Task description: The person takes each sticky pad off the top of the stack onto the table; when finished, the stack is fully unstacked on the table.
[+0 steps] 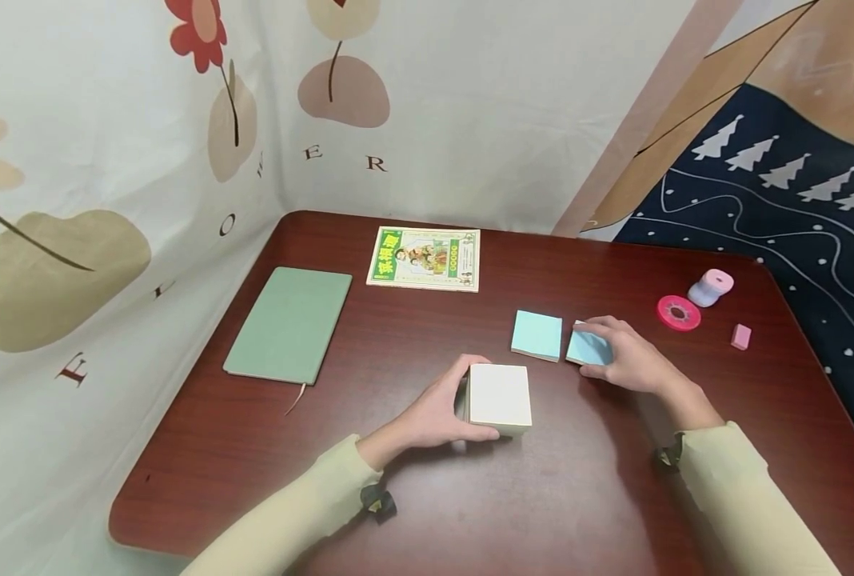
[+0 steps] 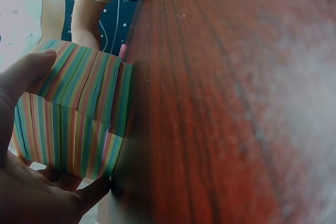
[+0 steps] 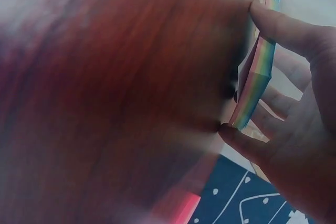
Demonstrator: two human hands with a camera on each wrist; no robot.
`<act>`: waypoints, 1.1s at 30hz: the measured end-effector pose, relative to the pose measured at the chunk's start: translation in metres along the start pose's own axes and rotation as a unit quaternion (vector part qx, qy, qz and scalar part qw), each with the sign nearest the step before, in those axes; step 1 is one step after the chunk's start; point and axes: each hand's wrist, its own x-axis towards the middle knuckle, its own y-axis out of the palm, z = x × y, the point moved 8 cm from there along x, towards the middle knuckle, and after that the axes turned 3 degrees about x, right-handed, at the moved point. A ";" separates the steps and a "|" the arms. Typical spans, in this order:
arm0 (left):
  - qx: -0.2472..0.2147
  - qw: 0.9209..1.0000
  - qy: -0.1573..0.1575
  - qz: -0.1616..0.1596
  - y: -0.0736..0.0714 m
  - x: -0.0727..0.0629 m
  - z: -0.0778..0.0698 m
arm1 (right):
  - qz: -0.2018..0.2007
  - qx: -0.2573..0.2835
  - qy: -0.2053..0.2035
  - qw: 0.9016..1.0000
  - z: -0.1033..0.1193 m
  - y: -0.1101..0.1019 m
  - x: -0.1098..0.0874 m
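In the head view my left hand point(image 1: 436, 410) grips a tall square stack of paper pads point(image 1: 500, 395) with a white top, thumb on the near side and fingers behind. The left wrist view shows the striped multicoloured edges of this stack point(image 2: 68, 114), which stands on the table. My right hand point(image 1: 634, 360) pinches a thin blue-topped paper pad point(image 1: 588, 348) between thumb and fingers. Seen from the right wrist, that pad point(image 3: 256, 82) has rainbow edges and is slightly tilted. A second light-blue pad point(image 1: 537, 334) lies just left of it, apart from it.
A green notebook point(image 1: 290, 324) with a ribbon lies at the left of the brown table point(image 1: 413, 512). Behind is a green-and-white illustrated card point(image 1: 425, 258). At right are a pink ring-shaped object point(image 1: 679, 313), a pink-and-white spool-like item point(image 1: 711, 288) and a small pink block point(image 1: 740, 337).
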 end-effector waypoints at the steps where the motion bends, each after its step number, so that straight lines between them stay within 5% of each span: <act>1: -0.001 1.000 0.001 0.000 0.000 0.000 0.000 | 0.002 -0.001 -0.002 1.000 0.000 0.001 0.001; 24: 0.001 1.000 0.000 0.004 0.002 0.001 0.001 | 0.024 -0.016 0.001 1.000 0.012 -0.004 -0.004; 33: -0.001 1.000 -0.004 0.003 0.001 0.001 0.000 | -0.029 -0.006 -0.087 0.996 0.079 -0.022 -0.007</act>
